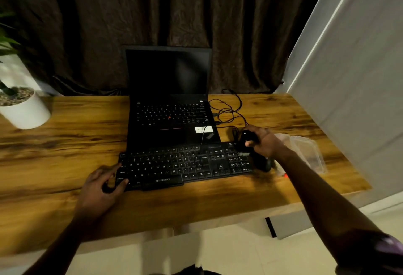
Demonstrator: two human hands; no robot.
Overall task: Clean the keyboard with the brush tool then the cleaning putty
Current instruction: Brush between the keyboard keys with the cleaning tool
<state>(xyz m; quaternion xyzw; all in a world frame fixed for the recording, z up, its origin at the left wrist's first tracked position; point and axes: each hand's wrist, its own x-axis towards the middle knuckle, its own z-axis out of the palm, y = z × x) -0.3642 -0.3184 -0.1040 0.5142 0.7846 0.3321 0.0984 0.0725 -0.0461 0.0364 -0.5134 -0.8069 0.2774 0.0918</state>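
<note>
Left hand [102,184] grips the keyboard [185,165] edge; right hand [265,143] clasps the brush tool [247,136] over the number keys (brushing seems under way); the putty step remains.

Place: a home desk corner, set up as a small workstation.
Desk: wood-grain table [65,143] across the middle.
Computer gear: open laptop [170,100] at 12 o'clock, separate keyboard [185,165] just before it, tangled cable [229,109] at 1 o'clock.
Homely signs: dark curtain [130,13] behind at 12 o'clock, potted plant [21,109] at 10 o'clock, pale tiled floor [218,253] at 6 o'clock.
</note>
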